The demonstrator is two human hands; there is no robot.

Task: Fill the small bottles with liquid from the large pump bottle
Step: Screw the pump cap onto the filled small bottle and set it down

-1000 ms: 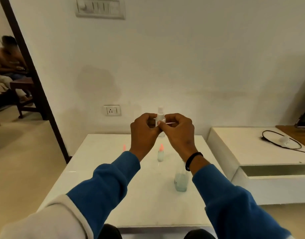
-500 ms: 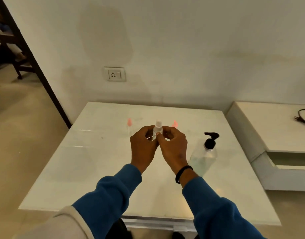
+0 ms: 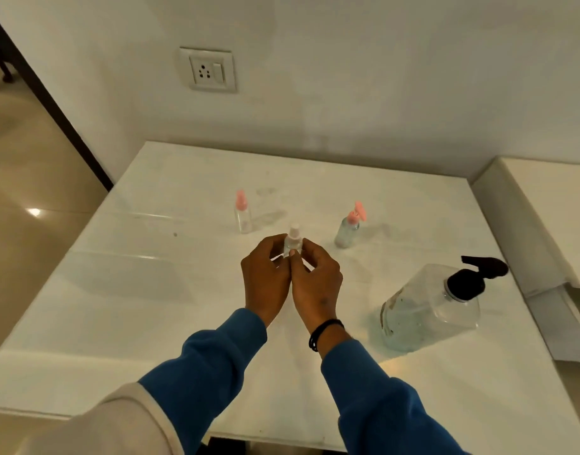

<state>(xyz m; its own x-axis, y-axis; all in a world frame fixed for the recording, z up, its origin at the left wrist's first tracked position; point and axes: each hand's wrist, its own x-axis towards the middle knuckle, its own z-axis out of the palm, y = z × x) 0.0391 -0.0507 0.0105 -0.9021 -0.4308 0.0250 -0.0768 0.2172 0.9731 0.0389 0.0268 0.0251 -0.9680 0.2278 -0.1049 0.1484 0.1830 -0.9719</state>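
**Both hands hold one small bottle over the worktop**

The left hand (image 3: 265, 277) and the right hand (image 3: 316, 284) meet in front of the person, fingers curled round a small clear bottle with a whitish cap (image 3: 293, 243). The bottle stands upright between the fingertips, its cap poking up above them; whether its base touches the white worktop (image 3: 144, 290) cannot be told, since the hands hide it. A dark band (image 3: 323, 331) circles the right wrist, and both arms wear blue sleeves.

Taking the held bottle as the mark: beyond it and to the left stands a small bottle with a pink spray cap (image 3: 242, 213), upright on the worktop and apart from the hands. Beyond it and to the right stands a small bottle with a pink pump top (image 3: 349, 226), also upright, with some pale liquid inside. Nearer the person and well to the right stands the large clear bottle with a black pump (image 3: 436, 307), part filled. Far beyond it, on the wall, sits a white socket (image 3: 207, 70).
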